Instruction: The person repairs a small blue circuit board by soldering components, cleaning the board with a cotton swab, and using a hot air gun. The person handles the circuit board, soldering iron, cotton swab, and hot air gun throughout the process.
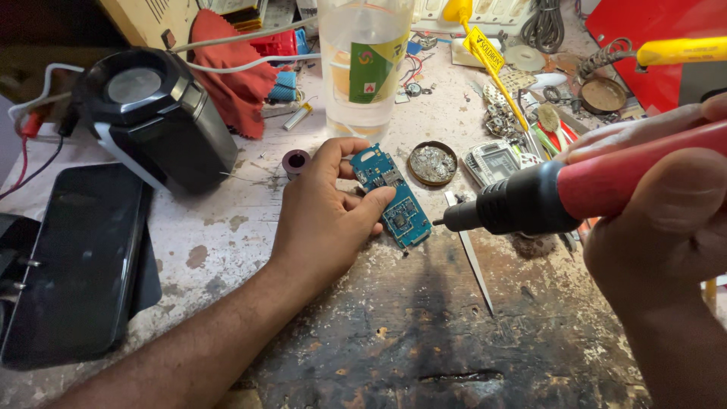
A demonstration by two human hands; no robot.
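In the middle of the frame, the left hand (327,220) pinches the little blue circuit board (391,197) to keep it steady, so the right hand (666,220), fingers wrapped tight around the red soldering iron (560,193), can aim its tip at the board's lower edge.

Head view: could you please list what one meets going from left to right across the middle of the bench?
Dark phone → black magnifier lamp → left hand → blue circuit board → round tin → red soldering iron → right hand.
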